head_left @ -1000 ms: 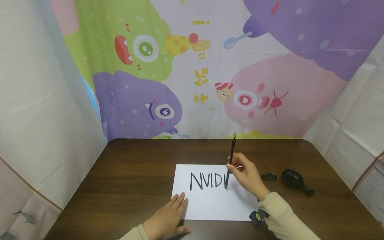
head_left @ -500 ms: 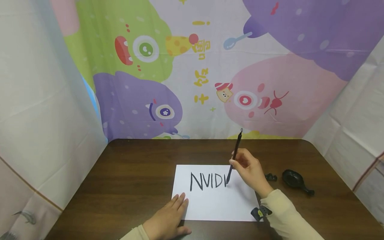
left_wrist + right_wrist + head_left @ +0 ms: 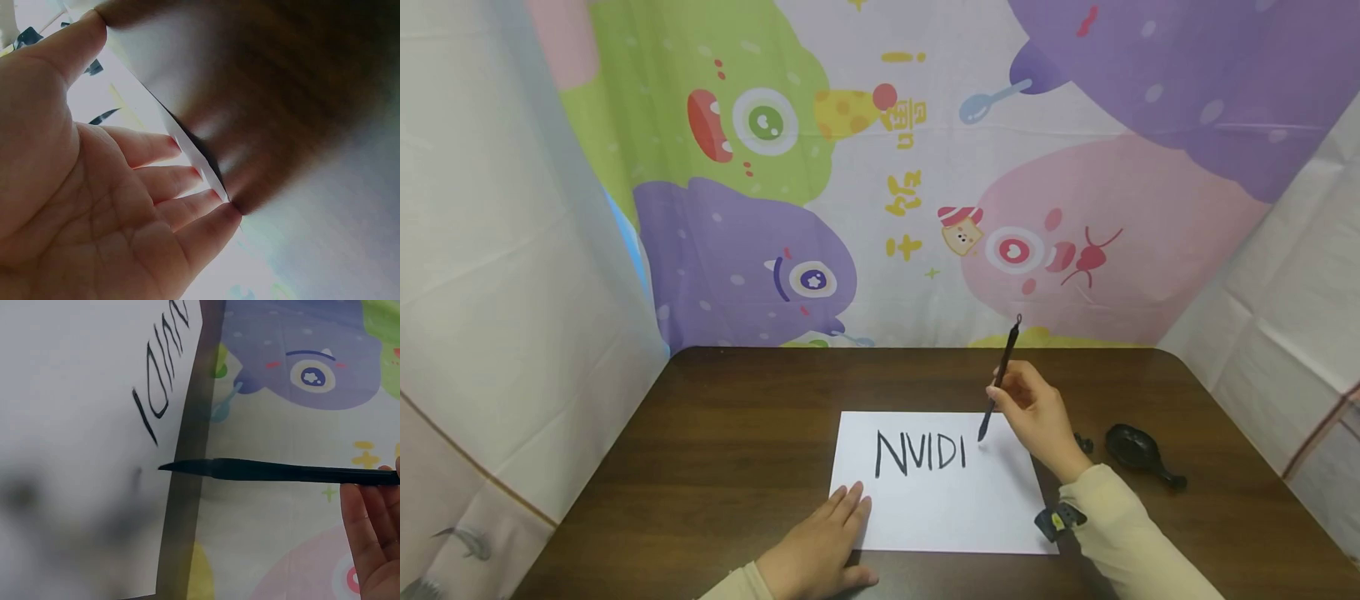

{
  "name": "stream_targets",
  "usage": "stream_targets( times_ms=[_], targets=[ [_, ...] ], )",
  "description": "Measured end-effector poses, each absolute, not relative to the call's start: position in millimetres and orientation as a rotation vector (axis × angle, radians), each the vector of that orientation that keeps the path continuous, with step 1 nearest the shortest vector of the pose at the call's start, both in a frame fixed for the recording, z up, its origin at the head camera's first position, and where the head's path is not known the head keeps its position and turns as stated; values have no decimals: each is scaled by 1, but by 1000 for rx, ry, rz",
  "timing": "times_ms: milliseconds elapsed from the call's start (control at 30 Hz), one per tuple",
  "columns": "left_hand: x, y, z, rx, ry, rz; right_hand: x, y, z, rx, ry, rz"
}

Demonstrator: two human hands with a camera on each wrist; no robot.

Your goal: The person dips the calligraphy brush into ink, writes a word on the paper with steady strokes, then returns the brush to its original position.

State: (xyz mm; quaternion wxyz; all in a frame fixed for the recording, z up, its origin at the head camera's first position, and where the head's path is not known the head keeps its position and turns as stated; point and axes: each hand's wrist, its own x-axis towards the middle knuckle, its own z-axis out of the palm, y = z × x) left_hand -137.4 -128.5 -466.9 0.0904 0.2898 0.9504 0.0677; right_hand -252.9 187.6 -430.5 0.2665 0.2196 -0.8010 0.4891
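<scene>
My right hand [image 3: 1036,417] pinches a black writing brush [image 3: 1003,367] by its handle, with the hanging loop at the top. The brush is tilted, its dark pointed tip down over the upper right of the white paper [image 3: 940,517]. A blurred shadow lies near the tip in the right wrist view; it appears just off the sheet. Black strokes [image 3: 921,452] on the paper read NVIDI. My left hand [image 3: 816,542] lies flat with its straight fingers on the paper's lower left edge. In the left wrist view, the fingertips [image 3: 209,194] touch the sheet's edge.
A black dish with a handle [image 3: 1138,454] sits on the brown table [image 3: 715,467] at the right. Beside it, a small black rest [image 3: 1083,442] is mostly hidden behind my right wrist. A cartoon-printed curtain [image 3: 895,308] stands behind the table's far edge.
The brush has lifted from the foot of the last upright stroke and moved up and right with my right hand. That stroke now shows uncovered. My left hand has stayed still.
</scene>
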Motion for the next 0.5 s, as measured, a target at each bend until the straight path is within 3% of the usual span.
stream_targets(
  times_ms=[500],
  targets=[
    [-137, -129, -468, 862, 2830, 190, -236, 174, -418, 617, -2152, 1160]
  ],
)
